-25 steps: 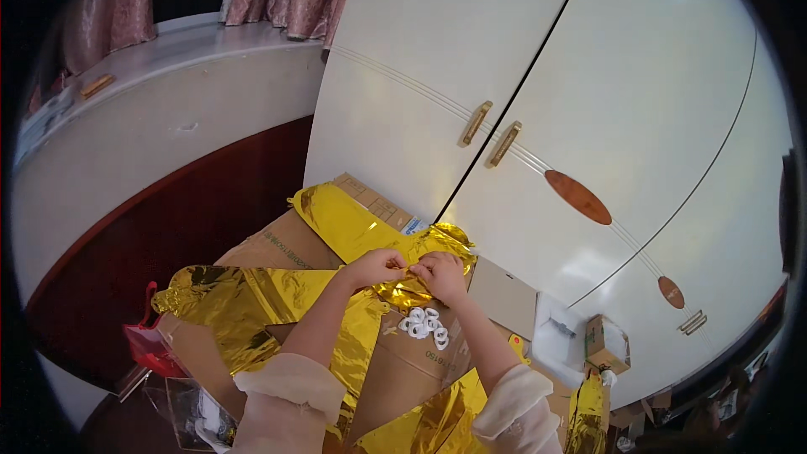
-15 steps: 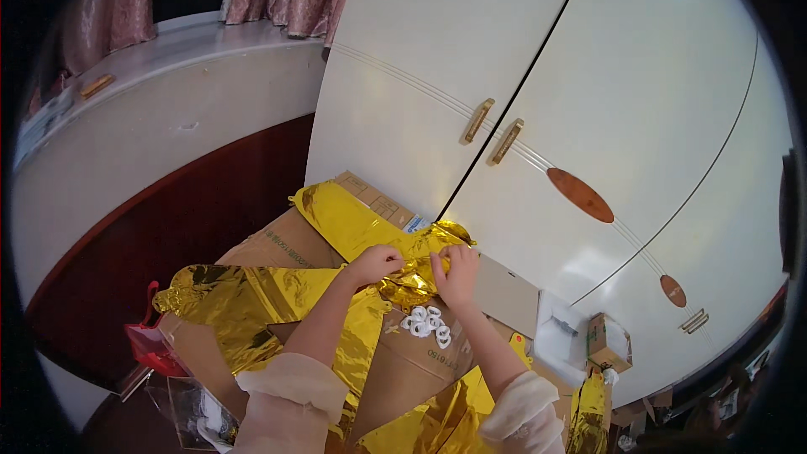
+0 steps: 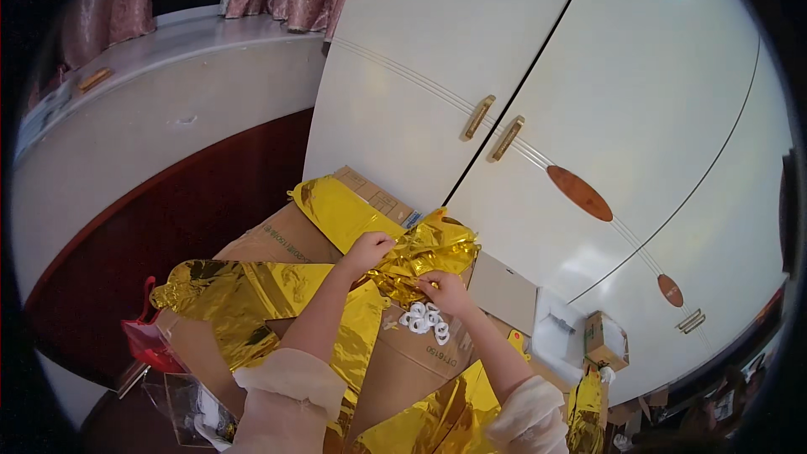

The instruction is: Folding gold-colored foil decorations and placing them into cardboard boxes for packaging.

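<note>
A crumpled sheet of shiny gold foil [image 3: 433,244], which looks like a flat foil balloon, lies between my hands at the far side of the cardboard. My left hand [image 3: 368,252] has its fingers curled closed at the foil's left edge. Lower and to the right, my right hand [image 3: 444,291] pinches the near edge of the same foil. Close below it sits a small pile of white rings [image 3: 424,321]. Another flat gold foil piece [image 3: 345,214] stretches behind my left hand, and a larger one [image 3: 244,307] spreads beneath my left forearm.
Flattened cardboard [image 3: 403,378] covers the work surface. More gold foil [image 3: 437,420] lies near the front. A white cabinet [image 3: 403,101] stands behind. To the right are a small cardboard box [image 3: 607,340] and a white tray [image 3: 559,332]; a red bag [image 3: 151,345] hangs at left.
My right hand has moved down and nearer along the foil. The foil between my hands is more spread out and bunched up higher. My left hand has shifted slightly away from me.
</note>
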A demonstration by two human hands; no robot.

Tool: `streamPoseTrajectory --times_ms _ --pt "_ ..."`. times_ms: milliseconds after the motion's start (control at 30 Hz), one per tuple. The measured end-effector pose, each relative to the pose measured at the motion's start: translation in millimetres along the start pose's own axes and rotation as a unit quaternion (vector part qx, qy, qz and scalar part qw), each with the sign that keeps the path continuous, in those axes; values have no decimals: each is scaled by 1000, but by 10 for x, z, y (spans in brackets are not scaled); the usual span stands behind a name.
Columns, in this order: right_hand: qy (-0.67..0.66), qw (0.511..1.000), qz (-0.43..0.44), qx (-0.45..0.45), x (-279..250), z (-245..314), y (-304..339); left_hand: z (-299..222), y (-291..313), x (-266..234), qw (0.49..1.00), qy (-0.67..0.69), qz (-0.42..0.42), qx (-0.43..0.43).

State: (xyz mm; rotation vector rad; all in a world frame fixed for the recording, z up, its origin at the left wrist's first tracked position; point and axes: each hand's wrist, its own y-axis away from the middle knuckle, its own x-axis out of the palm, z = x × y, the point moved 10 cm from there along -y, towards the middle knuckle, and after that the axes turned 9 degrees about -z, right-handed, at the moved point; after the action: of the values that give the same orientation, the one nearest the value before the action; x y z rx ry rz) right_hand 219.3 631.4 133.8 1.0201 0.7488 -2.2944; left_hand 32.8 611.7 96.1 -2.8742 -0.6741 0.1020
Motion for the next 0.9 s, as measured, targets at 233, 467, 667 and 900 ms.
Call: streamPoseTrajectory --times_ms 233,467,667,900 --pt "-15 999 -5 28 74 -239 -46 -24 13 32 1000 -6 5 -19" --pt "-7 996 -3 92 66 -127 -141 -110 49 134 998 49 48 9" --pt "-77 992 -17 94 101 -197 -148 -193 199 333 978 64 200 18" --pt "-127 989 -27 70 149 -260 -189 -211 235 352 966 -19 241 88"
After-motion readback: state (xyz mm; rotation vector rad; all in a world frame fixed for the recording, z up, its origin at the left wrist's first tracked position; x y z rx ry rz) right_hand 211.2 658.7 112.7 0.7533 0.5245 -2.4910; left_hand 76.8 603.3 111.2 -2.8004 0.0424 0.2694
